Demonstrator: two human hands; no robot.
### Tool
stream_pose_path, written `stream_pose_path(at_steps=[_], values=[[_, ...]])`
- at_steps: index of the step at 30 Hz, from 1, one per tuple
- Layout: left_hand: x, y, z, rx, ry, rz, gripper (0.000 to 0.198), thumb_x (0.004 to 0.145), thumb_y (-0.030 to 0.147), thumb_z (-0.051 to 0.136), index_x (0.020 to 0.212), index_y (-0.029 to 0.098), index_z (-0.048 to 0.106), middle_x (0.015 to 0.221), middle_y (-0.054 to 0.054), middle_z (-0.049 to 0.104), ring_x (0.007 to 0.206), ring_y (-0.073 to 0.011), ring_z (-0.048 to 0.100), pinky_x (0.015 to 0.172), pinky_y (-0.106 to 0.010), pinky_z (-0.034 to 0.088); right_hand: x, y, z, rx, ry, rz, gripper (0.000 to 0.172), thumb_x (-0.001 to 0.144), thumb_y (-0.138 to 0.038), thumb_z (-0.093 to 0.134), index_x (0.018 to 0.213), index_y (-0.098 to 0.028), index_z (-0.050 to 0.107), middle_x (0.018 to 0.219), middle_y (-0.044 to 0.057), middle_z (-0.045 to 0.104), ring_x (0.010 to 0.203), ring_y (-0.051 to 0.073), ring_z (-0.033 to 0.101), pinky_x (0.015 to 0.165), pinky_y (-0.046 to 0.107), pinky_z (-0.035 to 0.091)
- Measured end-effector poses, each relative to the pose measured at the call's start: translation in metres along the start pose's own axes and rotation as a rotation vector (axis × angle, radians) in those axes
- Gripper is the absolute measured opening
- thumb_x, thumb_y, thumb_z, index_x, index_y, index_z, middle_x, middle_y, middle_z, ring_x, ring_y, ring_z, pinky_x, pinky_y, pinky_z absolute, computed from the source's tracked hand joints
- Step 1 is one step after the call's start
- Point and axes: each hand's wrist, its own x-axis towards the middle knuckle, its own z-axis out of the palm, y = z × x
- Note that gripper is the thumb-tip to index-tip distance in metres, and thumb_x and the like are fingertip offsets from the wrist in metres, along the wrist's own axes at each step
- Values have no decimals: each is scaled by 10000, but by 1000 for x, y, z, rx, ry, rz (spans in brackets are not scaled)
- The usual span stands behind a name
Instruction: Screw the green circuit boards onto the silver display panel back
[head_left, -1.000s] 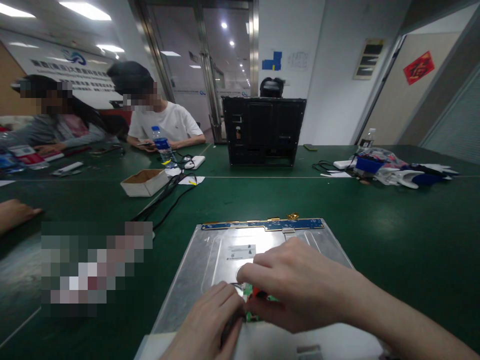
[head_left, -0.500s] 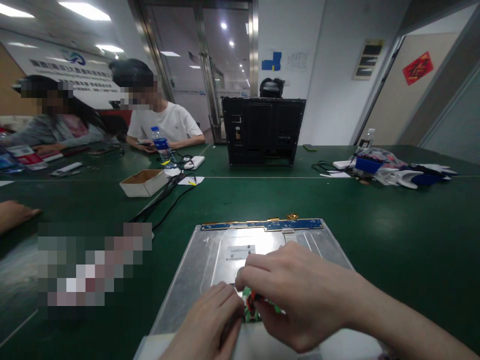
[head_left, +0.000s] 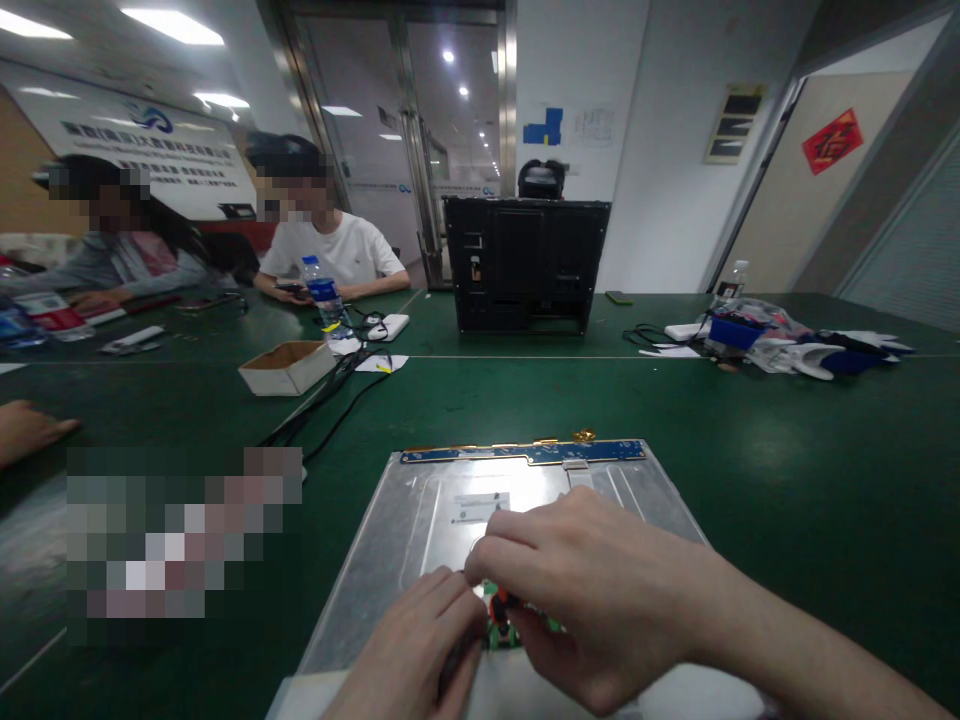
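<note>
A flat silver metal panel (head_left: 390, 545) lies before me, with a narrow blue circuit board (head_left: 585, 453) along its far edge. At its near side a green circuit board (head_left: 504, 638) shows between my hands. My right hand (head_left: 592, 590) is closed over this board, its fingers pinching a small red-and-black piece (head_left: 498, 604), mostly hidden, whose kind I cannot make out. My left hand (head_left: 420, 635) rests at the left of the green board with its fingers curled together. Whatever those fingers hold, if anything, is hidden.
On the green table (head_left: 787, 500) a black monitor-like housing (head_left: 525, 260) stands upright at the back. A cardboard box (head_left: 281, 370), cables (head_left: 330, 395) and a water bottle (head_left: 324, 290) are at left. Bagged items (head_left: 765, 330) lie at right. Two people sit at the far left.
My right hand has shifted very slightly left over the green board, still pinching the red-and-black piece. My left hand has barely moved. The person in white has turned the head a little.
</note>
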Motion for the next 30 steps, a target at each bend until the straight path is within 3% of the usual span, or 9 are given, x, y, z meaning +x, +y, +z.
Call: stream_pose_path(at_steps=[5,9,12,17,22,25,30], values=[[-1,-1,3,3,0,-23,262,843,134,485,1038,235,628,948,-30,662,840,-178,630,773,-287,548,1,1,5,-61,35,30,86,892,-244,517,960,-194,534,836,4,647,609,125,502,469,290,227],[-2,-2,4,12,-27,-39,228,849,153,495,1015,232,630,947,-33,663,835,-184,627,773,-300,554,1,3,8,-88,48,34,173,950,-369,512,941,-200,545,763,-9,645,574,122,496,478,296,208],[-2,-1,1,3,-31,-37,264,840,139,489,1046,232,625,973,-34,665,860,-184,630,807,-311,555,0,3,5,-46,33,22,164,915,-363,545,931,-200,529,803,-7,635,604,122,493,475,282,229],[-2,0,-2,-8,-56,-45,251,864,142,484,1042,242,630,979,-30,675,862,-180,636,830,-306,551,1,0,-1,-18,-5,9,173,793,-203,564,957,-193,510,878,3,618,627,120,473,466,272,250],[-3,-3,1,-7,-66,-53,259,871,142,477,1076,228,612,1022,-51,665,891,-187,627,845,-317,544,2,1,3,-52,17,44,90,893,-252,516,963,-197,528,836,-4,645,615,121,502,472,291,226],[-3,-5,2,-10,-53,-51,254,867,157,494,1075,238,616,1013,-47,662,873,-191,627,811,-314,552,2,2,5,-65,28,55,156,940,-353,504,950,-202,541,777,-9,653,582,121,505,477,295,209],[-2,-3,0,-22,-25,-28,294,838,137,504,1081,249,626,1011,-34,669,862,-183,635,804,-303,557,1,1,2,8,1,32,132,899,-328,539,921,-198,526,799,-5,639,615,123,513,484,278,249]])
